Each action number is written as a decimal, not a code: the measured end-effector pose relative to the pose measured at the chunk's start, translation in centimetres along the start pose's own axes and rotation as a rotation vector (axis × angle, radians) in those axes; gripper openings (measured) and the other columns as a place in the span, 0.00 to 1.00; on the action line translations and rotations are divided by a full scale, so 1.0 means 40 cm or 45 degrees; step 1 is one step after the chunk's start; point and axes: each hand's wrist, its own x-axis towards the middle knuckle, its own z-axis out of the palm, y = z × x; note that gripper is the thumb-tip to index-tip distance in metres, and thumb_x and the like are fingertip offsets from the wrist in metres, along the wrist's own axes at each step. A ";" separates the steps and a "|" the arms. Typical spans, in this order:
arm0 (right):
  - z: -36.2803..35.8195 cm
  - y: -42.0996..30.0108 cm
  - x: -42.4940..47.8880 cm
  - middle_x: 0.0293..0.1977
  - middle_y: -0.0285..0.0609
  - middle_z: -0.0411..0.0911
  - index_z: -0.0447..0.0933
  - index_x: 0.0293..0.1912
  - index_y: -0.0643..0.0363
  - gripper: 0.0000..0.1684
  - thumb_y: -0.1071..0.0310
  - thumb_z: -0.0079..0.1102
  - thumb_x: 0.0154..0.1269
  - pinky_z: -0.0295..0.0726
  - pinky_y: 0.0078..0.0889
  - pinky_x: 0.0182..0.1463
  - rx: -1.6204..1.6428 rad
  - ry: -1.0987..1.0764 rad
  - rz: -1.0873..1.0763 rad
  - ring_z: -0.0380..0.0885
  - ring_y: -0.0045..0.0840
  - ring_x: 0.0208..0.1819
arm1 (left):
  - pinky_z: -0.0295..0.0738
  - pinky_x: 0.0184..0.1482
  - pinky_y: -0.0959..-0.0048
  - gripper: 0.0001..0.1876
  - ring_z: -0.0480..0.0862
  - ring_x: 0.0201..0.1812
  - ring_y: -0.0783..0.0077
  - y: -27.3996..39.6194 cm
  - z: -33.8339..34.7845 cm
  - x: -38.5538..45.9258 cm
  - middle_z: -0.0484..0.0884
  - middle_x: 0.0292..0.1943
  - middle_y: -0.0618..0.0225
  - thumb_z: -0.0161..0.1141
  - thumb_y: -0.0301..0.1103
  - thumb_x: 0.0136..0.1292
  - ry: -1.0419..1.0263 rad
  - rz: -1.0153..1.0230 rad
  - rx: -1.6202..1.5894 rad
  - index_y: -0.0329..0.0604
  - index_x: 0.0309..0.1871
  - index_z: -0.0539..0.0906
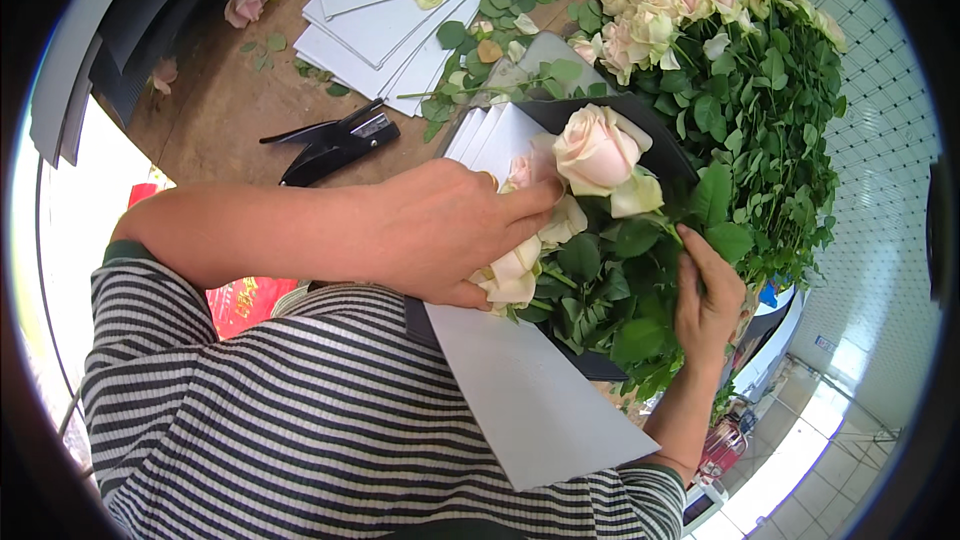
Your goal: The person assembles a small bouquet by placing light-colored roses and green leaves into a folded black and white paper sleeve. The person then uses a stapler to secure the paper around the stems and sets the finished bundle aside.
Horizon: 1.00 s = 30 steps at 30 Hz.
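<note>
My left hand (450, 232) reaches across from the left and curls over several pale pink rose blooms (514, 274) at the edge of a bunch. Between the thumb and fingers of my right hand (709, 292) is the green stem of a single rose (600, 150), its large bloom lying above the others. Dark green leaves (592, 292) fill the space between my hands. Around the bunch are white folded sheets (491, 139) and a black wrapping sheet (660, 127). A pale grey stiff sheet (540, 405) sticks out below, against my striped shirt.
A black stapler (337, 139) lies on the brown table (202, 120). Beyond it are fanned white sheets (405, 30) with loose leaves and petals. A big pile of roses (757, 90) stands at the right. Dark sheets (172, 7) hang over the far left edge.
</note>
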 end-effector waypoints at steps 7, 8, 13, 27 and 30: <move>0.132 0.026 0.002 0.37 0.52 0.83 0.81 0.51 0.53 0.20 0.81 0.61 0.59 0.80 0.32 0.41 -0.286 -0.094 0.043 0.84 0.41 0.35 | 0.78 0.30 0.62 0.37 0.85 0.31 0.58 -0.008 0.009 -0.003 0.77 0.51 0.55 0.76 0.44 0.46 -0.073 -0.010 -0.007 0.28 0.54 0.74; 0.135 0.034 -0.003 0.35 0.52 0.83 0.82 0.51 0.52 0.21 0.81 0.62 0.59 0.80 0.34 0.40 -0.315 -0.048 0.059 0.83 0.42 0.33 | 0.78 0.30 0.64 0.38 0.84 0.31 0.59 -0.010 0.009 -0.002 0.73 0.56 0.55 0.76 0.46 0.45 -0.068 0.009 0.015 0.28 0.55 0.74; 0.167 0.066 -0.007 0.27 0.52 0.80 0.82 0.51 0.45 0.22 0.78 0.62 0.58 0.79 0.40 0.33 -0.503 -0.097 0.058 0.80 0.46 0.28 | 0.80 0.31 0.66 0.42 0.83 0.31 0.63 -0.017 0.001 0.001 0.60 0.72 0.53 0.76 0.52 0.45 0.000 0.050 0.113 0.33 0.60 0.74; -0.051 -0.082 0.057 0.42 0.52 0.84 0.82 0.47 0.69 0.22 0.60 0.67 0.62 0.84 0.38 0.45 1.071 -0.957 -0.213 0.86 0.42 0.40 | 0.79 0.26 0.63 0.43 0.85 0.28 0.61 -0.028 0.014 -0.009 0.61 0.72 0.50 0.74 0.53 0.45 0.024 -0.051 0.095 0.44 0.64 0.71; 0.035 -0.024 0.029 0.31 0.49 0.85 0.81 0.40 0.71 0.15 0.65 0.57 0.70 0.83 0.25 0.36 1.109 -0.699 0.531 0.86 0.30 0.32 | 0.78 0.25 0.62 0.46 0.85 0.27 0.58 -0.041 0.026 -0.011 0.65 0.70 0.49 0.74 0.50 0.44 -0.014 -0.173 0.009 0.46 0.67 0.67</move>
